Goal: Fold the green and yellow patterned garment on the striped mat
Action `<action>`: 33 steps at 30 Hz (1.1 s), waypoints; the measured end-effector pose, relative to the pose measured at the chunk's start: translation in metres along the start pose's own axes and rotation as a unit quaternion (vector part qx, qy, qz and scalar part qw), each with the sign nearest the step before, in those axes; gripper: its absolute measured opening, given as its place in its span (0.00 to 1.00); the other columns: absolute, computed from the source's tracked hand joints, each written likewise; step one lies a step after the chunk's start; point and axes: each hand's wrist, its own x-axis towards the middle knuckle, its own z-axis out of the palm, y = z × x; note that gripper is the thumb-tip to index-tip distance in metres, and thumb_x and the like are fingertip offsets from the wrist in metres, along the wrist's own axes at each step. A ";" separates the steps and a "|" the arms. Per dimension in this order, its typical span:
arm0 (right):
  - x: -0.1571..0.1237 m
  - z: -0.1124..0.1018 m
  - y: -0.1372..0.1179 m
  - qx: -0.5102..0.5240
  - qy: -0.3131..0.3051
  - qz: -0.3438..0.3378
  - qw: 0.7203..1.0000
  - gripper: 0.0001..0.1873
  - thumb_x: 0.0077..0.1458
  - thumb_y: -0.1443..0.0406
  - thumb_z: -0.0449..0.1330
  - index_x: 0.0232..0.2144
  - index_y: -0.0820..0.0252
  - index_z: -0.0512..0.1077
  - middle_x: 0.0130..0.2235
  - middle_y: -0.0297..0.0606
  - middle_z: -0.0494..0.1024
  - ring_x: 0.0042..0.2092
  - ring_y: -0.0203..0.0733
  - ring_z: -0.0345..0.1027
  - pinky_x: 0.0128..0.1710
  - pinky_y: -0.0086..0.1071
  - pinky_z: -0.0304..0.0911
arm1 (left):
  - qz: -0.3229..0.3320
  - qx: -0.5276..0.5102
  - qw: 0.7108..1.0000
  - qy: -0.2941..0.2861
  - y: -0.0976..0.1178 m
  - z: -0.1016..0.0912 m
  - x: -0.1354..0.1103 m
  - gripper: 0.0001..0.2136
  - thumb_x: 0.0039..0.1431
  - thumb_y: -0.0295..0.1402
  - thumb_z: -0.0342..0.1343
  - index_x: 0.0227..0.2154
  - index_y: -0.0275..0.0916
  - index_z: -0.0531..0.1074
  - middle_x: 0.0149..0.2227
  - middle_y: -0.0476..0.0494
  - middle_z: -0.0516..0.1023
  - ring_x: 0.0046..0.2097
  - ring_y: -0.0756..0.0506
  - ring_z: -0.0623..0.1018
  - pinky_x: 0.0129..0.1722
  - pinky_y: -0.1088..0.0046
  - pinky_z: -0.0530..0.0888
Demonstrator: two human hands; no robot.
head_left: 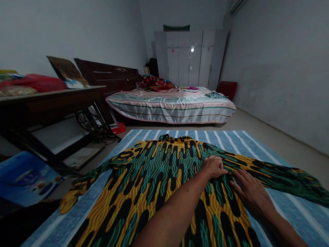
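Observation:
A long-sleeved patterned shirt [154, 178] in black, mustard and green lies spread out, its collar at the far side. Both sleeves reach outward; the left one is bunched towards its cuff. My left hand [213, 167] is on the shirt near the right armpit, fingers curled in and thumb stretched out, closed on a bit of the fabric. Just to the right, my right hand [250, 190] rests at the shirt's side edge below the right sleeve. Its fingers are extended over the cloth. My left forearm crosses over the front of the shirt.
Beneath the shirt is a blue-and-white striped sheet [239, 142]. A bed [169, 106] with a pale cover stands beyond. To the left are a sewing machine table [84, 90] and a blue box [27, 178]. A wardrobe [185, 61] stands at the back.

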 end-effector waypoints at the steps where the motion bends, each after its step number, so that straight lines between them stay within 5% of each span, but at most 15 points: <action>1: 0.000 0.000 0.000 0.002 0.000 -0.001 1.000 0.30 0.58 0.49 0.43 0.52 0.62 0.67 0.56 0.50 0.67 0.58 0.54 0.58 0.55 0.47 0.54 | -0.002 0.008 1.000 -0.003 0.001 0.000 0.000 0.10 0.48 0.39 0.61 0.21 0.40 0.69 0.51 0.48 0.73 0.55 0.43 0.68 0.51 0.62 0.65; 8: -0.004 0.003 0.002 0.009 -0.002 -0.006 1.000 0.31 0.58 0.48 0.42 0.52 0.62 0.66 0.56 0.49 0.67 0.59 0.53 0.57 0.55 0.47 0.55 | 0.046 0.055 0.997 -0.010 0.003 -0.003 0.001 0.06 0.52 0.34 0.55 0.25 0.39 0.72 0.42 0.44 0.77 0.51 0.44 0.72 0.50 0.67 0.68; 13: -0.004 0.003 0.004 0.010 -0.013 -0.007 1.000 0.31 0.58 0.48 0.42 0.52 0.60 0.67 0.56 0.47 0.67 0.59 0.53 0.57 0.55 0.47 0.55 | 0.126 0.098 0.986 0.038 -0.016 -0.035 -0.005 0.07 0.54 0.30 0.52 0.27 0.37 0.75 0.47 0.39 0.75 0.56 0.44 0.67 0.59 0.70 0.60; 20: -0.003 0.008 0.005 0.011 0.000 -0.008 1.000 0.31 0.57 0.48 0.43 0.51 0.61 0.68 0.56 0.49 0.67 0.58 0.55 0.59 0.54 0.48 0.56 | -0.100 0.172 0.977 0.078 -0.076 -0.090 -0.026 0.09 0.55 0.31 0.50 0.31 0.35 0.74 0.41 0.35 0.74 0.50 0.38 0.70 0.52 0.60 0.66; 28: -0.003 0.008 0.008 0.048 0.072 -0.021 0.996 0.27 0.56 0.49 0.44 0.45 0.58 0.71 0.55 0.49 0.69 0.55 0.55 0.62 0.52 0.50 0.60 | -0.144 0.192 0.967 0.089 -0.099 -0.077 -0.044 0.12 0.59 0.38 0.49 0.40 0.37 0.70 0.49 0.36 0.70 0.54 0.38 0.67 0.54 0.58 0.63; 33: 0.031 -0.009 -0.031 0.089 0.082 -0.072 0.990 0.25 0.58 0.52 0.45 0.45 0.60 0.72 0.53 0.47 0.71 0.53 0.51 0.65 0.54 0.45 0.60 | -0.140 0.201 0.965 0.094 -0.099 -0.075 -0.045 0.14 0.59 0.38 0.48 0.43 0.36 0.69 0.52 0.36 0.69 0.56 0.38 0.65 0.55 0.57 0.61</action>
